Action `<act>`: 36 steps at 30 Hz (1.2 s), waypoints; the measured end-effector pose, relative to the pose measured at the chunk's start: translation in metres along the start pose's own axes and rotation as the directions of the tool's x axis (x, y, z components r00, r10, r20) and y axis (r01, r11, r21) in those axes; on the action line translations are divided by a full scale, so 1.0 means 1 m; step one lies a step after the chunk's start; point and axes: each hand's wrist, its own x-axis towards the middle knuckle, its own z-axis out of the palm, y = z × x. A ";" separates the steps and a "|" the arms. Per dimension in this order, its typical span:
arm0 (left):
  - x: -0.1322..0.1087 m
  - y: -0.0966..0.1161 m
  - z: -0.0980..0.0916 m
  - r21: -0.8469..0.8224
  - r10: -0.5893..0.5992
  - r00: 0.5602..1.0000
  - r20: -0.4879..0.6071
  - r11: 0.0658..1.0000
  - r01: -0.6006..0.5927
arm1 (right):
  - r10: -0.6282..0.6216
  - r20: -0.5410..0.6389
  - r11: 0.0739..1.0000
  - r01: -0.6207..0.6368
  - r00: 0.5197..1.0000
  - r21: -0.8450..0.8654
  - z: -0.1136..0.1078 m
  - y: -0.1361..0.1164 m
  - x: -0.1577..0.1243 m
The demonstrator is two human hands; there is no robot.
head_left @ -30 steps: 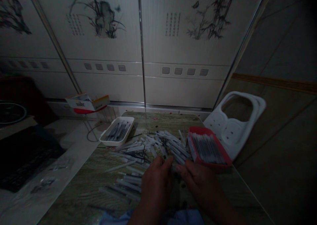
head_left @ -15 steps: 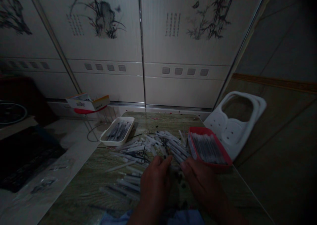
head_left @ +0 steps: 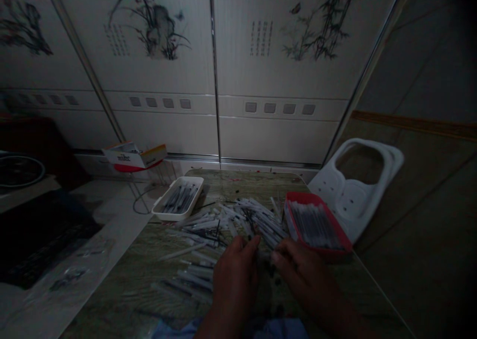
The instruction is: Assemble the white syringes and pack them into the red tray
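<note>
My left hand (head_left: pixel 235 270) and my right hand (head_left: pixel 298 272) rest close together at the near edge of a heap of white pen barrels (head_left: pixel 238 220) on a small greenish table (head_left: pixel 122 294). Fingertips of both hands are pinched over a small piece between them, too dark to name. More barrels (head_left: pixel 194 275) lie in a loose row left of my left hand. A red tray (head_left: pixel 316 226) holding assembled pens sits just beyond my right hand. A white tray (head_left: pixel 178 198) with several pens stands at the table's far left.
A white moulded plastic seat part (head_left: pixel 357 180) leans at the wall right of the table. A small cardboard box (head_left: pixel 134 155) sits on a red stool at the back left. Painted wall panels rise behind. Dark floor clutter lies far left.
My hands have stayed at the pile's near edge, the fingertips shifting slightly and drawing a little apart. The view has tilted down a touch.
</note>
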 end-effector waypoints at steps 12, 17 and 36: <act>-0.001 -0.001 0.002 -0.023 0.008 1.000 0.024 1.000 -0.008 | 0.010 0.016 0.998 -0.009 1.000 -0.055 0.004 0.003 -0.002; 0.000 -0.001 0.002 -0.034 0.028 0.999 0.019 0.999 -0.027 | -0.006 0.034 0.998 0.008 0.999 -0.067 0.003 0.003 -0.001; 0.003 -0.004 0.007 -0.708 -0.083 0.996 -0.031 0.705 0.037 | 0.060 -0.078 0.987 -0.047 0.995 0.155 0.003 -0.006 0.000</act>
